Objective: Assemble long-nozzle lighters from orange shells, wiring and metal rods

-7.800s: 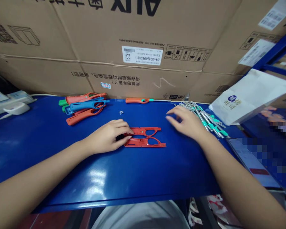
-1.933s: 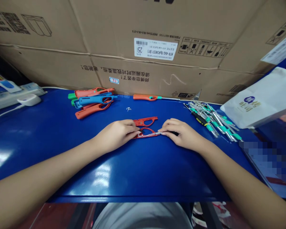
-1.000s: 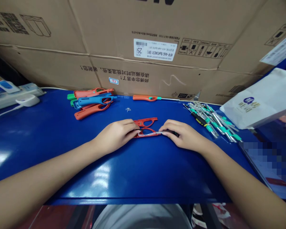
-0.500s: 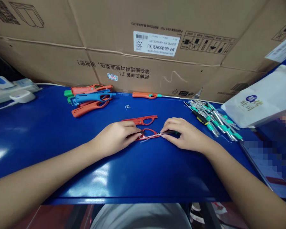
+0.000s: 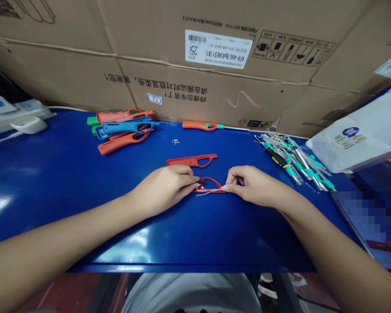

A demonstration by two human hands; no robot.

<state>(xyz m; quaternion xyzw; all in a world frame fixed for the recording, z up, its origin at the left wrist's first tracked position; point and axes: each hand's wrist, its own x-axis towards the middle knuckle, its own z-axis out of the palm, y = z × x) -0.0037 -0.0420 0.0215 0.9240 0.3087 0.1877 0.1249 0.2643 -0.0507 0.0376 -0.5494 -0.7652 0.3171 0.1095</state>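
A red lighter shell half with a looped trigger guard lies low over the blue table between my hands. My left hand is closed on its left end, which the fingers cover. Along the lower edge of the shell runs a thin pale tube, its loose end sticking out below. My right hand pinches at the shell's right end, thumb and forefinger together; what exactly lies between those fingertips is partly hidden. Just beyond my hands rests a second red shell half, untouched.
Orange and blue lighter shells are piled at the left back. An orange-handled lighter lies before the cardboard box. Small screws sit mid-table. Right are metal lighter rods, a screwdriver and a white bag.
My right fingers have closed in at the shell's right end, and the dark thing seen under them before no longer shows. The shell and my left hand sit slightly further right in view.
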